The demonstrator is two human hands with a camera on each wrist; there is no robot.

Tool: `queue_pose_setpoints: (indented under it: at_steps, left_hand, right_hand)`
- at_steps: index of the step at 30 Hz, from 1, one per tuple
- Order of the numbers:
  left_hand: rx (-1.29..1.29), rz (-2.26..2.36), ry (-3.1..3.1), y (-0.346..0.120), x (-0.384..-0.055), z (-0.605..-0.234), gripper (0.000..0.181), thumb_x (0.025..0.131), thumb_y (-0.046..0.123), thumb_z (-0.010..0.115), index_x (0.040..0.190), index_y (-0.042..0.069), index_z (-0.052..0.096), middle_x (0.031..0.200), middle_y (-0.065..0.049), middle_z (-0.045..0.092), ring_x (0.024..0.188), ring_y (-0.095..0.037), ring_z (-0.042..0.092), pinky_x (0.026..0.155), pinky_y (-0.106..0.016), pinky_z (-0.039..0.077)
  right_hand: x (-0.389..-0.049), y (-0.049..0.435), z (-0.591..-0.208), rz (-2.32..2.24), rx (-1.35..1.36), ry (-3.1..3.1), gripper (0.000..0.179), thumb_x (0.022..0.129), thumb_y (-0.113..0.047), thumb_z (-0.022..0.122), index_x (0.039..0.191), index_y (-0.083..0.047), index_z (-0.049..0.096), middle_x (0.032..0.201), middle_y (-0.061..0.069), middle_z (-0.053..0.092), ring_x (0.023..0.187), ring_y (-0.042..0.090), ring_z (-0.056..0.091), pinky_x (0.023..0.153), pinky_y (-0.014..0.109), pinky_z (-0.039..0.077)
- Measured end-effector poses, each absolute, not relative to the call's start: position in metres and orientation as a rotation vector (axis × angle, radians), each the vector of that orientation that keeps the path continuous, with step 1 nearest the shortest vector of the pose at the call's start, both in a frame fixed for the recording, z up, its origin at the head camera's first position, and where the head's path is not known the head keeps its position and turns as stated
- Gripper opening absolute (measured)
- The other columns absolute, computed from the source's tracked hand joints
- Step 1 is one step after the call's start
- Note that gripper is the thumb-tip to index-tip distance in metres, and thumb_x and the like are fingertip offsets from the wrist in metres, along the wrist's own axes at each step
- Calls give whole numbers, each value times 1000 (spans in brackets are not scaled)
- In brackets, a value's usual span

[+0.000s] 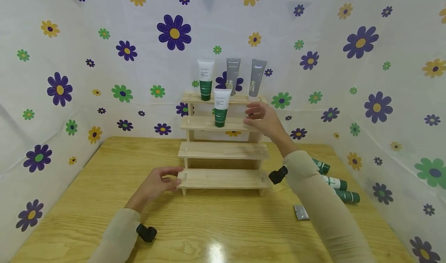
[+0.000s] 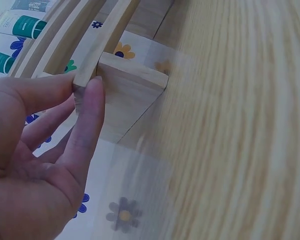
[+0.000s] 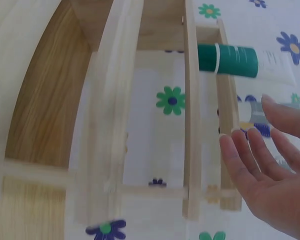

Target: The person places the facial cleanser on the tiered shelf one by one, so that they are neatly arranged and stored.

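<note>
A wooden tiered display stand [image 1: 223,179] stands at the back of the table. At the left end of its lowest board [image 2: 92,67], my left hand [image 1: 153,186] pinches the wood between thumb and finger. My right hand [image 1: 266,119] is by the right end of the upper boards, its fingers [image 3: 240,160] loosely bent around nothing. Two grey tubes [image 1: 232,75] and a white-and-green tube [image 1: 206,77] stand on the top board, the rightmost grey tube [image 1: 258,77] just above my right hand. Another white-and-green tube [image 1: 221,106] stands one board lower.
Several green and white tubes [image 1: 343,183] lie on the table at the right, partly behind my right sleeve [image 1: 313,189]. Near them lies a small silver packet [image 1: 301,212]. Flower-patterned cloth [image 1: 150,69] rises behind the table and at both sides.
</note>
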State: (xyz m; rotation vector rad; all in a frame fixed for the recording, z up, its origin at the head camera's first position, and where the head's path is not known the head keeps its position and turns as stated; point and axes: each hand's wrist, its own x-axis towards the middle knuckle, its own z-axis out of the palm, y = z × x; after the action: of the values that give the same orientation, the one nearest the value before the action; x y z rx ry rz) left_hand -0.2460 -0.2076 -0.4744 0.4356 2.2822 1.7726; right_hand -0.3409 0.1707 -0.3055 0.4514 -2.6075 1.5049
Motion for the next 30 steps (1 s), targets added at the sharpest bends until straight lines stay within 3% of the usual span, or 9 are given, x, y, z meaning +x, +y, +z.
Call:
queue_pose_setpoints:
  at_steps: [13, 30]
  left_hand:
    - [439, 1765, 2285, -207, -245, -469, 54, 98, 16, 72, 146, -2, 54, 133, -30, 57, 99, -20, 72, 87, -36, 64]
    - [470, 1788, 2271, -208, -244, -473, 55, 99, 16, 71, 147, -3, 53, 139, -31, 54, 101, -15, 72, 89, -38, 64]
  right_hand:
    - [-326, 232, -316, 1383, 516, -2704, 51, 99, -14, 69, 145, 0, 51, 142, 26, 60, 127, 45, 61, 107, 57, 53]
    - [-315, 291, -336, 1055, 609, -2972, 41, 98, -12, 71, 132, 7, 59, 128, 30, 65, 110, 40, 69, 92, 46, 63]
